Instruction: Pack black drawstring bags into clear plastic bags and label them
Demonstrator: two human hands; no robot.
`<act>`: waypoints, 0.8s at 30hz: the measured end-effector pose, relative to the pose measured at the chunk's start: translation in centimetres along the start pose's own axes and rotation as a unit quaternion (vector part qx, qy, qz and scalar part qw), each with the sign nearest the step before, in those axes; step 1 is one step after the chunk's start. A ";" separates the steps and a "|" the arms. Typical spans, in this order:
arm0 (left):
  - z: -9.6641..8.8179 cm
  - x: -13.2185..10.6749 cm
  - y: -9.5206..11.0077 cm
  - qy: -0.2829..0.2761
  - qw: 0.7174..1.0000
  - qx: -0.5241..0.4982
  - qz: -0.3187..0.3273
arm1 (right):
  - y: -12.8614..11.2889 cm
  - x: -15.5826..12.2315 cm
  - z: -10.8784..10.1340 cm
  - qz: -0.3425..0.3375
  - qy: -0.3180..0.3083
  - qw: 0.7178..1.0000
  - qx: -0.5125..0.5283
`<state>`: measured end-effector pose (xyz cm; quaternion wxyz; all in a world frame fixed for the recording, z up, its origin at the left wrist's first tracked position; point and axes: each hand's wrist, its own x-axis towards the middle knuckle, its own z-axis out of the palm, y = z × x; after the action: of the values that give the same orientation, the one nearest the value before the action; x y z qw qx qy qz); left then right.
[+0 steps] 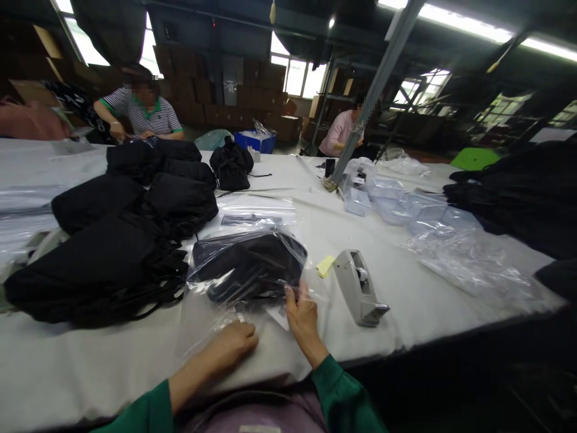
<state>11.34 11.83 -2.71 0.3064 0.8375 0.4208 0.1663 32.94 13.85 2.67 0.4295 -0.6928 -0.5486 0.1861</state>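
A black fabric item (250, 264) lies inside a clear plastic bag (211, 319) on the white table (406, 300) in front of me. My left hand (232, 344) rests knuckles-up on the bag's near open end, fingers curled and pressing the plastic down. My right hand (301, 316) pinches the bag's right edge next to the black item, thumb and fingers closed on the plastic. Both forearms wear green sleeves.
A grey tape dispenser (359, 288) and a yellow note (325, 266) sit right of the bag. Black bags (108, 240) pile at left, loose clear plastic bags (469, 258) at right. Two people (142, 111) work across the table. A metal pole (374, 90) rises behind.
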 end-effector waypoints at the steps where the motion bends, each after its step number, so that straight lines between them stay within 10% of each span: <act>1: 0.1 -0.7 0.2 -0.017 1.000 -0.003 0.014 | 0.0 0.5 -0.1 0.003 0.003 1.000 0.002; 5: 0.5 -1.8 1.7 -0.008 0.987 -0.162 -0.022 | 1.1 0.9 0.1 -0.011 -0.035 0.999 0.028; 8: 1.3 -0.2 2.6 0.129 0.851 -0.478 -0.176 | 2.4 -0.5 0.2 -0.024 -0.074 0.996 0.040; 11: 2.4 1.9 2.7 0.223 0.732 -0.587 -0.265 | 3.2 -2.0 0.1 -0.029 -0.089 0.995 0.036; 19: 2.4 2.6 2.0 0.252 0.693 -0.625 -0.257 | 3.7 -1.8 -0.2 -0.031 -0.074 0.997 0.012; 24: 1.6 1.3 1.0 0.248 0.743 -0.568 -0.253 | 5.0 -2.0 -2.9 0.165 0.028 0.978 0.127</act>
<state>13.56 11.81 -3.20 0.6412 0.3005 0.5058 0.4927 37.37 10.76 -0.13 0.4930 -0.7183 -0.3865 0.3026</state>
